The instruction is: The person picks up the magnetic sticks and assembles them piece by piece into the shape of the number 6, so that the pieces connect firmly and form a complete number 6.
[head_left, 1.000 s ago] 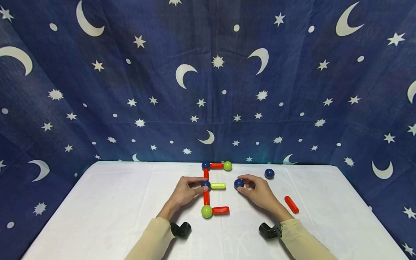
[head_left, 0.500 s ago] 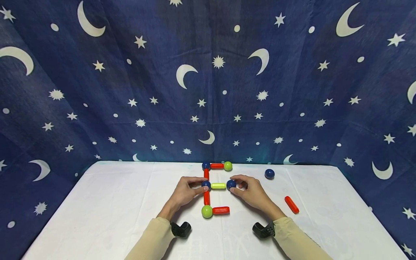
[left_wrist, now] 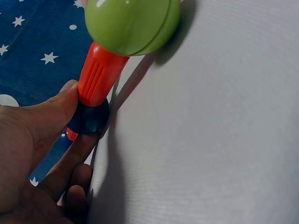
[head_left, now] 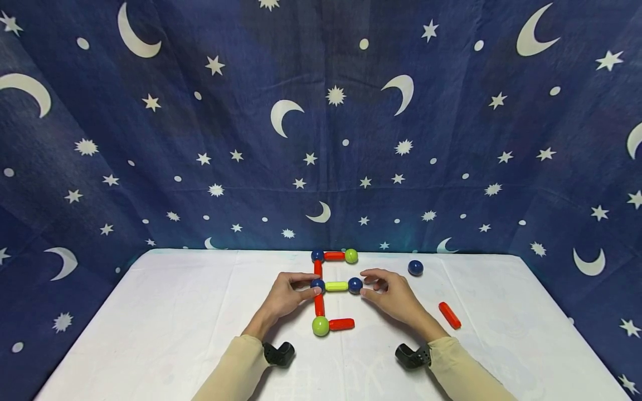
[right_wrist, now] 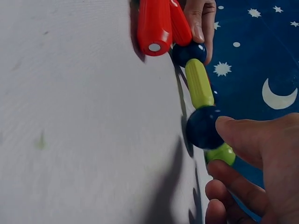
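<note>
A flat E-shaped figure of toy rods and balls lies on the white-covered table. My left hand (head_left: 285, 296) pinches the middle blue ball (left_wrist: 88, 119) between thumb and fingers. From it a yellow-green rod (head_left: 336, 286) runs right to another blue ball (head_left: 355, 285). My right hand (head_left: 393, 295) is just right of that ball, thumb and fingers spread apart and holding nothing. Red rods (head_left: 319, 305) join the middle ball to a blue ball (head_left: 317, 255) behind and a green ball (head_left: 320, 326) in front. A front red rod (right_wrist: 154, 28) points right with its end bare.
At the back, a red rod (head_left: 334, 256) ends in a green ball (head_left: 351, 256). A loose blue ball (head_left: 415, 268) and a loose red rod (head_left: 450, 315) lie on the table (head_left: 165, 334) to the right. A dark blue star-patterned cloth (head_left: 261, 184) hangs behind the table.
My right hand brought its blue ball left to the yellow-green rod's end, let go and drew back slightly right. The left hand has kept its hold on the middle ball.
</note>
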{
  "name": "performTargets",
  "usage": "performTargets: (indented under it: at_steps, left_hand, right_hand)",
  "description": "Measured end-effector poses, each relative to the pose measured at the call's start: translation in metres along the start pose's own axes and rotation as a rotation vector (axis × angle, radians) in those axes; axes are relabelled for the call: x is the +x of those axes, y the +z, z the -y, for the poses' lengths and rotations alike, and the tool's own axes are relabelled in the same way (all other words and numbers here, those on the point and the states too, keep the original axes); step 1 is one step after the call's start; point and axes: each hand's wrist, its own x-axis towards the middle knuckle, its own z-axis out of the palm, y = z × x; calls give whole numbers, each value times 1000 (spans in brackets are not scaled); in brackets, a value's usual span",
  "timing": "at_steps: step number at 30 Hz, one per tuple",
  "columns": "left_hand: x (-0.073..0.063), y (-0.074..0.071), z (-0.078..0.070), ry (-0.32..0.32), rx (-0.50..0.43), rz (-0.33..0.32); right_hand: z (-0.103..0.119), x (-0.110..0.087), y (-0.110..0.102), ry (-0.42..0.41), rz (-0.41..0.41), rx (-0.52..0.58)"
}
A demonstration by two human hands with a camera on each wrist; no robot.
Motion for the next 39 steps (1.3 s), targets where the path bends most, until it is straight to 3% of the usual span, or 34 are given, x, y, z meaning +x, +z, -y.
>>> performTargets:
  at_steps: [20,31,39]
  left_hand:
    - [-1,2,-1,9,-38,-18]
    - [0,1,-3,10,-35,2]
    - [-1,2,-2,1,-25,-7]
  right_hand:
    - [-25,-34,-51,-8,-95,-68]
    - [-40,-56,-84,32,-158,-170]
    - [-48,-65,-96,76,-150,-234]
